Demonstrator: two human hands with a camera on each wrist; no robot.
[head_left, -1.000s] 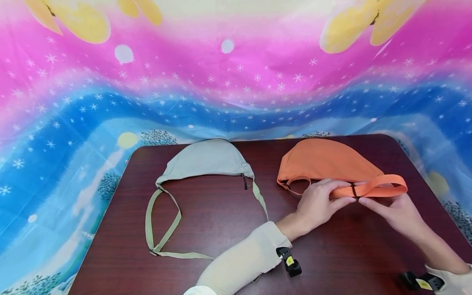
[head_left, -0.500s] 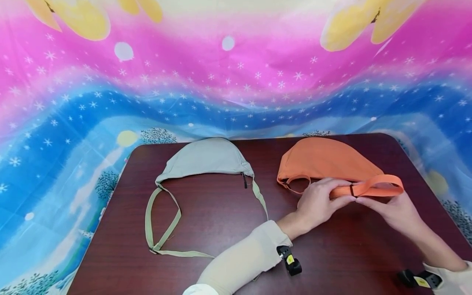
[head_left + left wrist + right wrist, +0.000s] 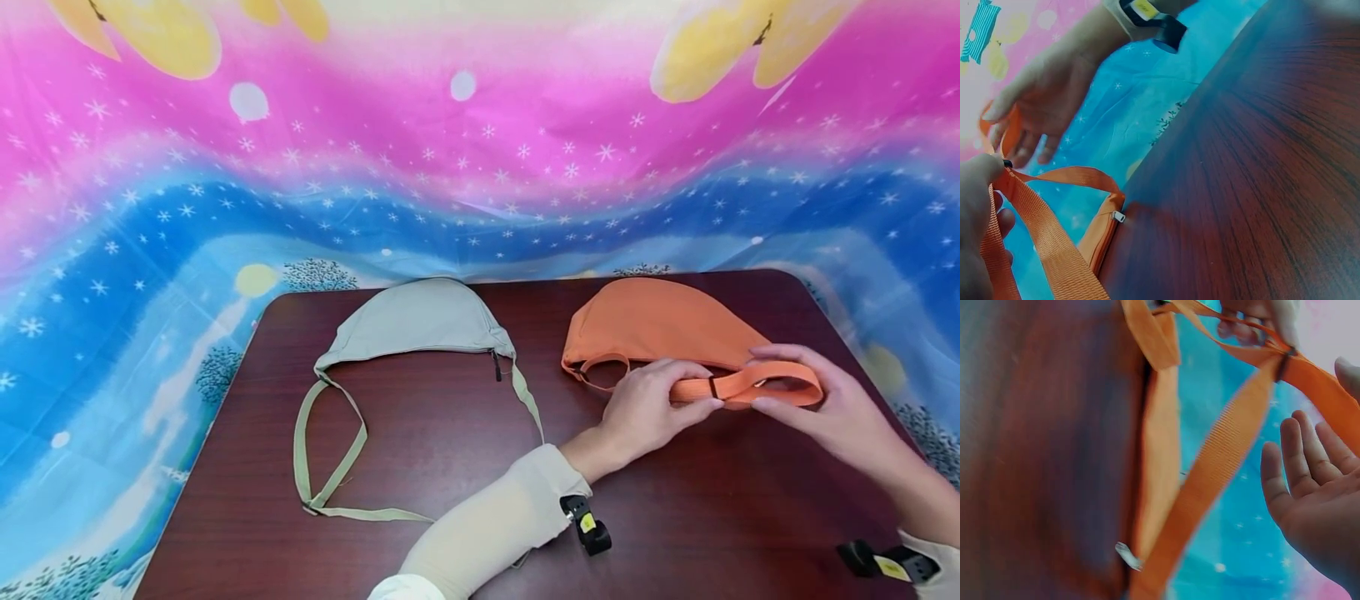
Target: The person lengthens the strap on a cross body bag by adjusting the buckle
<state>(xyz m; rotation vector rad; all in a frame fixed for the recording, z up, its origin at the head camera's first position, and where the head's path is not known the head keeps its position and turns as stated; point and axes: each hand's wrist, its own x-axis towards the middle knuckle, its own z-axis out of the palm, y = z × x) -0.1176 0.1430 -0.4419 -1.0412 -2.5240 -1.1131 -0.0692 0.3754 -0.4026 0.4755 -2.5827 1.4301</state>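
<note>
An orange sling bag (image 3: 660, 325) lies at the table's right side, its flat edge towards me. My left hand (image 3: 645, 412) pinches its orange strap (image 3: 1041, 225) between thumb and fingers, beside a black strap slider (image 3: 713, 387). Right of the slider the strap makes a loop (image 3: 806, 385). Around that loop is my right hand (image 3: 847, 417), its fingers spread and fairly straight in the right wrist view, with the thumb near the webbing. A silver zipper pull (image 3: 1119, 216) shows at the bag's edge in the left wrist view.
A pale grey-green sling bag (image 3: 427, 321) lies left of the orange one, its strap (image 3: 303, 442) spread towards the near side. My left sleeve (image 3: 487, 517) crosses part of that strap. Behind the dark red-brown table (image 3: 247, 467) hangs a colourful printed cloth (image 3: 480, 167).
My right hand has eased off from beside the slider and shifted right, its fingers now showing above the strap loop. The left hand keeps its pinch in the same place.
</note>
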